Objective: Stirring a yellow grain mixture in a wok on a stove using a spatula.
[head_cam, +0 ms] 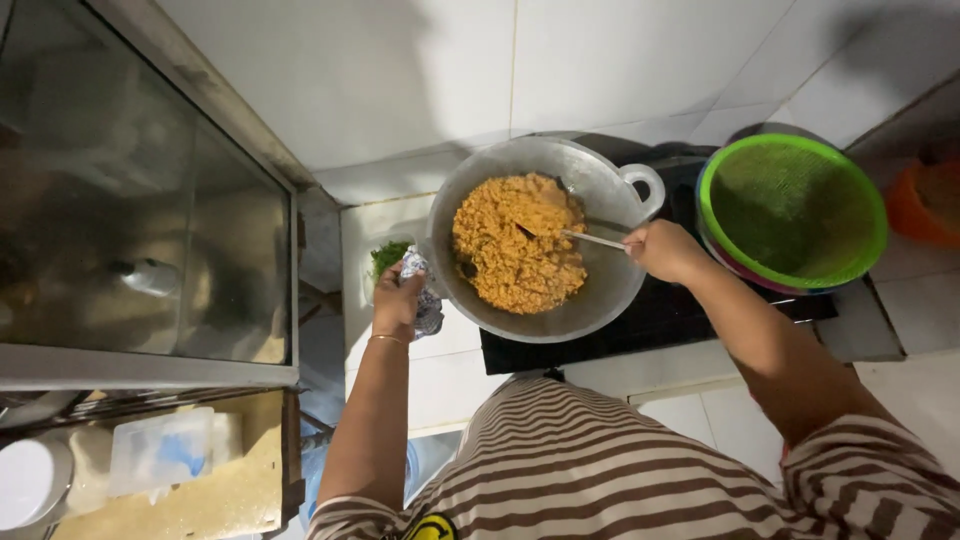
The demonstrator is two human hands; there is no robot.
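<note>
A grey metal wok (600,195) full of orange fried rice (515,243) sits on a black stove (660,320). My right hand (660,250) grips the handle of a metal spatula (590,239) whose blade is buried in the rice. My left hand (398,298) clutches a patterned cloth (428,308) pressed against the wok's left rim. Chopped green herbs (388,255) lie just beyond that hand on the white counter.
A green mesh food cover (792,210) stands right of the stove, an orange thing (925,205) beyond it. A glass cabinet (130,200) fills the left, with a clear plastic box (160,450) and white lid (30,482) below.
</note>
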